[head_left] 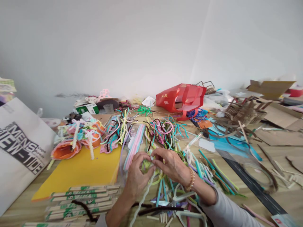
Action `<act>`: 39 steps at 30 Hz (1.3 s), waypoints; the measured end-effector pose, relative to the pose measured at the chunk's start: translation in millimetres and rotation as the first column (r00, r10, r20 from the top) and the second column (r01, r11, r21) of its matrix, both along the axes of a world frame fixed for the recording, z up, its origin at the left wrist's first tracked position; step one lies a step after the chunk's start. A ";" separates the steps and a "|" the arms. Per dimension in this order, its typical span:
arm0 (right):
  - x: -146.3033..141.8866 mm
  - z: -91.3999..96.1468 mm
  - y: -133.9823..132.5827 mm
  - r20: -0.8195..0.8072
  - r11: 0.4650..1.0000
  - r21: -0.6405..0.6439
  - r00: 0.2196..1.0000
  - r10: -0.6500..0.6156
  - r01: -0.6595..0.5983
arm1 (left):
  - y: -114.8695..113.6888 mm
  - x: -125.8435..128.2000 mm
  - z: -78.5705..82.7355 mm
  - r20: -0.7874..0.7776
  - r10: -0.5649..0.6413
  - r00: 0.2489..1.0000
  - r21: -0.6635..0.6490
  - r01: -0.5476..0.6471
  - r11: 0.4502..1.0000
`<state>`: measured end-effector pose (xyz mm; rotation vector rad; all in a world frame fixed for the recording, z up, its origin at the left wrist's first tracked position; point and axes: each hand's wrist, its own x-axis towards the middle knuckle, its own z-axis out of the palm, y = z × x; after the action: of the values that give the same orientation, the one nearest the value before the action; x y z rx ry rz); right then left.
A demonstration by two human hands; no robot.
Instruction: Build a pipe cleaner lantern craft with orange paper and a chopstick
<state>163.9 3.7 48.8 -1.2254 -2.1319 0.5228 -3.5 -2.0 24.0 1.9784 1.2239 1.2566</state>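
Observation:
My left hand [140, 171] is closed with thumb and fingers around a small yellow-green fuzzy pipe cleaner piece [146, 164] at the middle of the table. At its right side my right hand [170, 165], with a beaded bracelet on the wrist, pinches at the same piece. A long pale pipe cleaner [143, 197] hangs from between the fingers toward the near edge. Fingers partly hide the piece, so its exact shape is unclear. Below the hands lie white-handled scissors [181, 195], dark brown pipe cleaners [161, 209] and short pale sticks.
Colourful pipe cleaner piles [163, 130] lie behind the hands. To the left are yellow sheets [94, 168], wrapped chopsticks [80, 201], fuzzy bouquets [67, 149] and a white bag [21, 151]. A red bag [169, 99], blue sheets [222, 138], woven baskets [246, 112] and cardboard [281, 115] stand right.

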 end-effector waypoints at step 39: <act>9.5 28.9 23.0 0.145 0.966 -0.177 0.966 0.214 -0.187 | -4.9 9.8 -0.7 -0.087 0.055 0.995 0.063 -0.050 0.997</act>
<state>173.4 26.7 77.7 -1.1791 -2.4093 0.7181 6.3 -6.9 23.3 2.0780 1.3024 1.2578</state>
